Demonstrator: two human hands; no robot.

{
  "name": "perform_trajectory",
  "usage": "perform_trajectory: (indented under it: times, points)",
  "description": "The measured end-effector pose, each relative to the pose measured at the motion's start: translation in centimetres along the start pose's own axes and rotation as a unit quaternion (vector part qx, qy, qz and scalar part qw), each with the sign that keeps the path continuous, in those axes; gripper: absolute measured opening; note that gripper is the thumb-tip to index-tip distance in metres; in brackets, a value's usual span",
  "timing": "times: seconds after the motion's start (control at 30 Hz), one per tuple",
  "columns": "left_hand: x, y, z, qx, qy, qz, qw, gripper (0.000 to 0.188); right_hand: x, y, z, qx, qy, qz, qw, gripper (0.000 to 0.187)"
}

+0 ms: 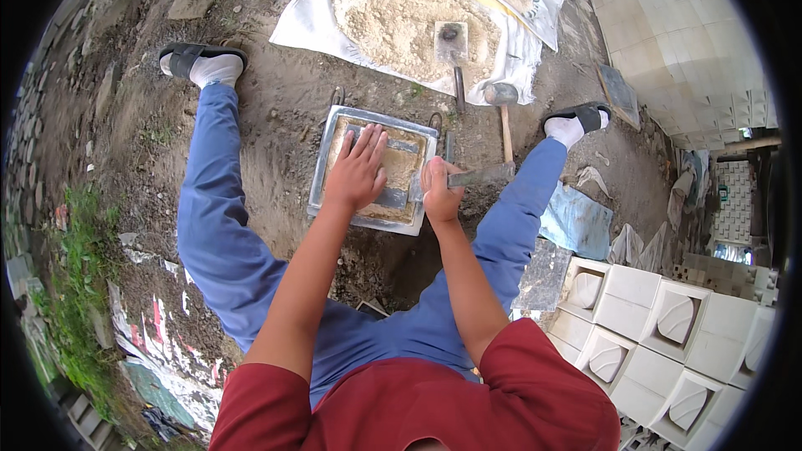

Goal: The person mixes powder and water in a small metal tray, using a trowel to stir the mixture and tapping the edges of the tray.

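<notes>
A square metal mould (pixel 313 175) lies on the ground between my legs, with pale sandy mix (pixel 403 165) and dark metal pieces inside its frame. My left hand (pixel 359 167) rests flat on the mould's left part, fingers stretched out and slightly apart. Over the right rim, my right hand (pixel 440 188) is closed round a flat, greyish bar-like tool (pixel 484 175). One end of that tool reaches over the mould and the other points right, toward my knee. My palm hides part of the mould's filling.
Beyond the mould, white sacking (pixel 305 23) bears heaped sandy powder (pixel 380 12), with a square-bladed shovel (pixel 459 88) on it. A mallet (pixel 502 95) with a wooden handle lies to the right. Cast pale blocks (pixel 639 294) are stacked at lower right, near a blue sheet (pixel 576 219).
</notes>
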State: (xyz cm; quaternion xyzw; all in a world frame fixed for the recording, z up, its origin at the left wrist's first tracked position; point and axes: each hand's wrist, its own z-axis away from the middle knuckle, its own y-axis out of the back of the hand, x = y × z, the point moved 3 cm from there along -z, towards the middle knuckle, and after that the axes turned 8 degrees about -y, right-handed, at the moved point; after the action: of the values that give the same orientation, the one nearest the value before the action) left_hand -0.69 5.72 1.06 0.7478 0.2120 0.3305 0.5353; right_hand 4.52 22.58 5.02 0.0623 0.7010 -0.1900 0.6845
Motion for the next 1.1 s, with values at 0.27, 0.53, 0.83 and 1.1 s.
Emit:
perform_trajectory:
  times: [0.27, 0.53, 0.83, 1.1]
  points:
    - [-0.5, 0.0, 0.2, -0.003, 0.008, 0.002, 1.000, 0.074, -4.2, -0.3, -2.7, -0.034, 0.014, -0.088, 0.995, 0.049]
    - [-0.7, 0.3, 0.3, -0.015, 0.013, 0.018, 1.000, 0.074, -4.6, -0.8, -3.6, -0.026, -0.004, -0.087, 0.996, 0.048]
    - [-0.9, 0.1, 0.6, 0.005, 0.011, 0.024, 1.000, 0.074, -4.2, -2.8, -6.4, -0.037, -0.038, 0.024, 0.998, 0.045]
    - [-1.3, 0.0, 0.8, 0.021, 0.016, 0.034, 0.999, 0.074, -1.9, -3.2, -8.0, -0.038, -0.028, 0.074, 0.996, 0.046]
